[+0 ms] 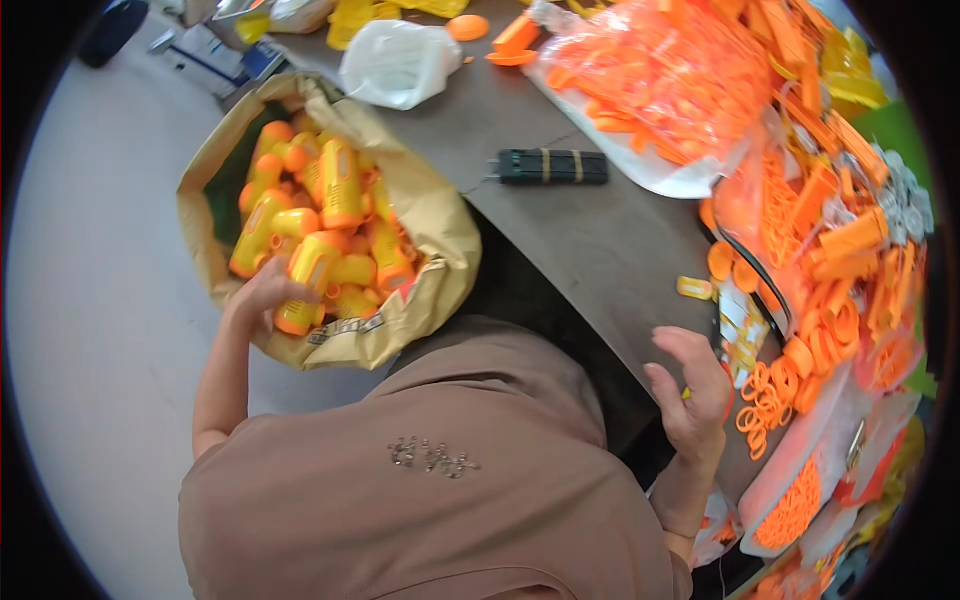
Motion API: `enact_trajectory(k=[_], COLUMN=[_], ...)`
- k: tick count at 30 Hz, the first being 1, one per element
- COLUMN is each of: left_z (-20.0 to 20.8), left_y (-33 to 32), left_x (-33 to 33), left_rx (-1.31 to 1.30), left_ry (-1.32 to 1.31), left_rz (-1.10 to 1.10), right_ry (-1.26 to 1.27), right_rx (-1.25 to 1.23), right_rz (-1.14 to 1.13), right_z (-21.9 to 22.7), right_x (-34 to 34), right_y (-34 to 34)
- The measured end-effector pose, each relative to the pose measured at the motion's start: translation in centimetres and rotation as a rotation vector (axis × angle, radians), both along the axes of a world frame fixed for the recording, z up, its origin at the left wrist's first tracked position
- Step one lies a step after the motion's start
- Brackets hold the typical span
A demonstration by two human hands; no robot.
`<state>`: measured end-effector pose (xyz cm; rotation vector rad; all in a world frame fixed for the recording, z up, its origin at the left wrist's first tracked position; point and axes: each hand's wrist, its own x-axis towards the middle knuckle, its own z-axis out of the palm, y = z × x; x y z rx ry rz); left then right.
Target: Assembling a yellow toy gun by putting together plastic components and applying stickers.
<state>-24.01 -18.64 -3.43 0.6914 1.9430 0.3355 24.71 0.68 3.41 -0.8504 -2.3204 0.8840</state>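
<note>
My left hand (264,292) reaches into an open tan sack (450,235) at the left. Its fingers and thumb are around a yellow-and-orange plastic cylinder (310,268) near the sack's front rim. Many similar yellow bodies with orange ends, such as an upright one (342,185), fill the sack in a loose heap. My right hand (695,390) hangs by the table edge at the right, its fingers apart and holding nothing. Nearest to it are a small yellow piece (695,288) and a pile of orange rings (768,395).
On the grey table (540,230) lies a black block with two pale bands (553,167). Behind it are a crumpled white plastic bag (400,62) and a large bag of orange parts (660,80). Orange pieces heap along the right, crossed by a black cable (758,262).
</note>
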Motion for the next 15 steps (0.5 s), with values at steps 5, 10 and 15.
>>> enact_trajectory(k=[5,10,15], left_z=[2.5,4.3,4.8], left_y=[-0.1,0.0,1.5], left_x=[0.3,-5.9,-11.0], left_rx=[0.036,0.491,0.806], left_ry=[0.059,-0.087,-0.150], left_rz=[0.114,0.351,0.583], right_ry=[-0.003,-0.036,-0.044], right_rx=[0.000,0.023,-0.040], right_rz=[0.053,0.088,0.082], right_z=[-0.3,-0.1,-0.2], right_x=[-1.3,-2.0,-2.6], right_y=[-0.3,-0.2,-0.1])
